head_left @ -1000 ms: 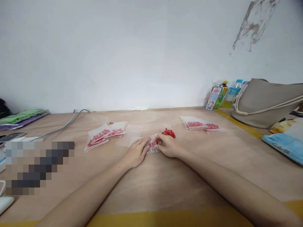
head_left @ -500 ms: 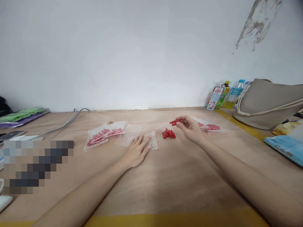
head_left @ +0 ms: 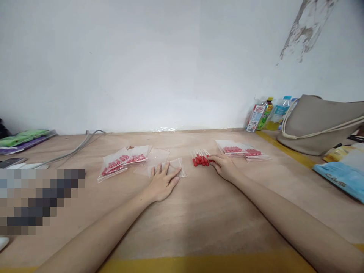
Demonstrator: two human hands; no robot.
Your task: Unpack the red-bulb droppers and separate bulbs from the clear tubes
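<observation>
My left hand point(head_left: 162, 183) lies flat with its fingers spread, pressing on a clear zip bag point(head_left: 182, 168). More clear plastic point(head_left: 159, 154) lies just behind its fingers. Right of the bag is a small pile of red-ended sticks point(head_left: 201, 160), their thin pale shafts pointing away from me. At the pile's right edge, my right hand point(head_left: 223, 166) has its thumb and fingers closed around a red end; how many sticks it grips is hidden. Filled zip bags of red-ended sticks point(head_left: 122, 163) lie on the left, and another filled group point(head_left: 239, 149) lies behind my right hand.
A grey cable point(head_left: 71, 152) crosses the table on the left, near a blurred-out patch. At the right stand a drink carton point(head_left: 256, 118), bottles point(head_left: 282, 113) and a grey-beige bag point(head_left: 318, 125). A blue packet point(head_left: 335, 178) lies in front of them. Behind everything rises a white wall.
My right hand has come down from above the sticks to the right side of the pile, uncovering the filled bags behind it. My left hand stays on the clear bag, its fingers more spread.
</observation>
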